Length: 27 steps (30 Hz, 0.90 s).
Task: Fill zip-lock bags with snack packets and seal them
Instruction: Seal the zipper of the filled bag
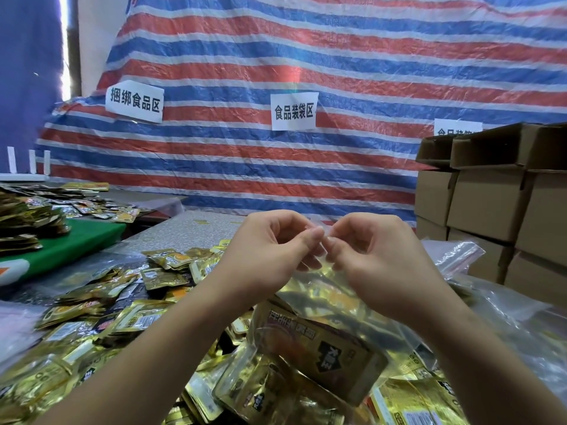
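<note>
A clear zip-lock bag full of gold snack packets hangs in front of me, held up by its top edge. My left hand and my right hand meet at the bag's mouth, thumbs and fingertips pinching the zip strip close together. A heap of loose gold snack packets covers the table below and to the left. The lower part of the bag rests among more packets.
Empty zip-lock bags lie to the right. Stacked cardboard boxes stand at the far right. A green board with more packets sits at the left. A striped tarp with paper signs hangs behind.
</note>
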Each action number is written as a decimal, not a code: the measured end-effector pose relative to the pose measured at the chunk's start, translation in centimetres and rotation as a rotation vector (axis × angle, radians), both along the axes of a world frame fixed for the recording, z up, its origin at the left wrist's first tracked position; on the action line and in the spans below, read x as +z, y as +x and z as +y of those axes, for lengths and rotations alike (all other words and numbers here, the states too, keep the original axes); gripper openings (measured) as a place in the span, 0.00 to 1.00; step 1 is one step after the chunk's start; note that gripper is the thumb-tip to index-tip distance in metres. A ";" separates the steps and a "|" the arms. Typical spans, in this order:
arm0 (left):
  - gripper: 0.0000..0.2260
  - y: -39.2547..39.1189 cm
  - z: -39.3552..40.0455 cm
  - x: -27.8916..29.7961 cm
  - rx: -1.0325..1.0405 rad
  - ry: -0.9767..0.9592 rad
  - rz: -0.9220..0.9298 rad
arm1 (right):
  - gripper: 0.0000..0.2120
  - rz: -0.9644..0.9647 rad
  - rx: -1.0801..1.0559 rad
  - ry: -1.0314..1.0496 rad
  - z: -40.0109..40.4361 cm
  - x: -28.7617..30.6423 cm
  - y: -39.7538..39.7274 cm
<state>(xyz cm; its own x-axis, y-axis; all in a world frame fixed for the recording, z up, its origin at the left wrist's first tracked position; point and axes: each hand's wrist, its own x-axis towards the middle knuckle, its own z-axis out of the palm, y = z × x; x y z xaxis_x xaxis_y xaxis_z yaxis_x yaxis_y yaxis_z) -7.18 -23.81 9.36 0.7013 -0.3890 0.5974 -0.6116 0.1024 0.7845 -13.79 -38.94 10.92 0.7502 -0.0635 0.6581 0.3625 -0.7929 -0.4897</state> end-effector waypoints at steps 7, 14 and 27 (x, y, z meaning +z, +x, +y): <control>0.07 -1.5 0.6 1.0 0.232 -0.106 -0.215 | 0.08 -0.073 0.018 -0.028 0.1 0.8 -0.9; 0.07 -1.8 2.4 2.2 0.364 -0.253 -0.237 | 0.08 -0.077 -0.002 -0.040 -0.9 1.5 -1.3; 0.09 -0.4 3.2 2.3 0.506 -0.380 -0.238 | 0.07 -0.040 -0.013 -0.035 -3.1 2.2 -1.2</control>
<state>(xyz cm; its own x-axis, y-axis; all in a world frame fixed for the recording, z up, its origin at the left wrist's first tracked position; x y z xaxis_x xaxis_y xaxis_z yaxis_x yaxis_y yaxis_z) -7.58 -20.62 11.63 0.5739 0.2209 0.7886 -0.8085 -0.0001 0.5885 -14.97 -42.07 13.17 0.7225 -0.0491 0.6896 0.3711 -0.8140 -0.4469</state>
